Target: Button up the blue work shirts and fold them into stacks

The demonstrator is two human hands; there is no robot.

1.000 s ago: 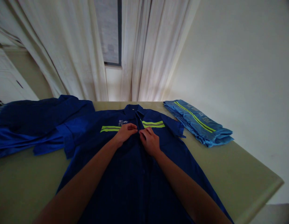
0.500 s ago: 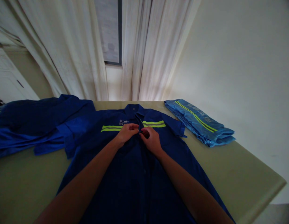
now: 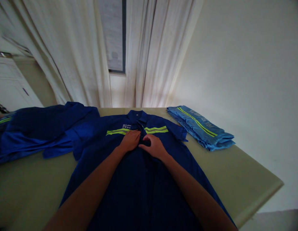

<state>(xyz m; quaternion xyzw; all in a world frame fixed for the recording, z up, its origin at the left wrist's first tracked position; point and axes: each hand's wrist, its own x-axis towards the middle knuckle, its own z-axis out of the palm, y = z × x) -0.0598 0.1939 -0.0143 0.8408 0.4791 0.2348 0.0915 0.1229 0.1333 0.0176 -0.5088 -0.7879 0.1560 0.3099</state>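
Note:
A dark blue short-sleeved work shirt (image 3: 129, 179) lies front up on the table, collar away from me. It has yellow-green reflective bands across the chest and white printing above the left-hand band. At the front opening, just below the bands, my left hand (image 3: 131, 140) has its fingers closed on the shirt's edge; the fingertips are partly hidden. Close beside it, my right hand (image 3: 155, 146) hovers at the opening with thumb and forefinger apart and nothing seen between them. Any button there is too small or dark to make out.
More dark blue garments (image 3: 48, 125) lie heaped at the left, touching the shirt's sleeve. A folded lighter blue stack (image 3: 199, 123) with a yellow-green stripe sits at the right rear. The pale table (image 3: 247, 179) ends at the right; curtains (image 3: 79, 57) and a wall (image 3: 247, 80) stand behind.
My right thumb and forefinger have parted from their pinch at the opening. My left hand has turned more knuckles-up and come slightly lower. The view has shifted a little.

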